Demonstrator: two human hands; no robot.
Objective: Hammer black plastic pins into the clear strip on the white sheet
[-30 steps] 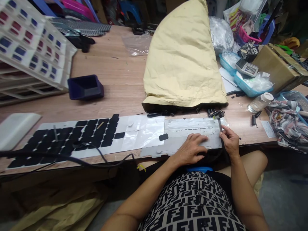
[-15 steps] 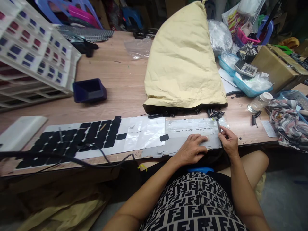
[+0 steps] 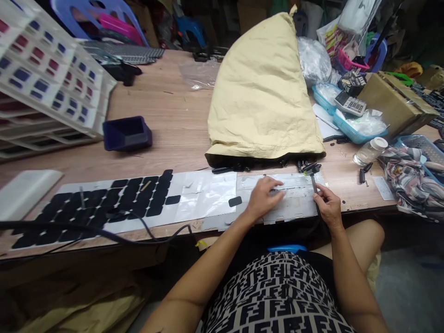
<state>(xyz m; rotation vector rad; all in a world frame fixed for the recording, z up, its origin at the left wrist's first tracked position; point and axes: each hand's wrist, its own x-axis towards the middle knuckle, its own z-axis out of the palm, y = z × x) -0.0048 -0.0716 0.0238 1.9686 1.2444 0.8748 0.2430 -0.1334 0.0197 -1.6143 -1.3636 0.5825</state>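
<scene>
My left hand (image 3: 265,196) hovers over the grey-white board with its thumb and fingers apart and nothing between them. My right hand (image 3: 328,203) is closed around a slim dark grey strip (image 3: 314,185) at the board's right end. The strip's upper end reaches small black parts (image 3: 312,169), and I cannot make out whether it is joined to them. Its lower end runs down past the table edge into shadow. To the left of my left hand, one black rounded pad (image 3: 235,201) lies on the grey-white board (image 3: 222,221).
A white sheet with rows of black pads (image 3: 138,194) lies left, a black cable (image 3: 86,227) crossing it. A large cream sack (image 3: 260,92) stands behind the board. A purple bin (image 3: 127,134), clear jar (image 3: 370,151) and patterned cloth (image 3: 409,175) are around.
My left hand has moved left and farther from my body over the board, its thumb and fingers spreading. My right hand keeps its hold on the dark strip. The view has shifted slightly.
</scene>
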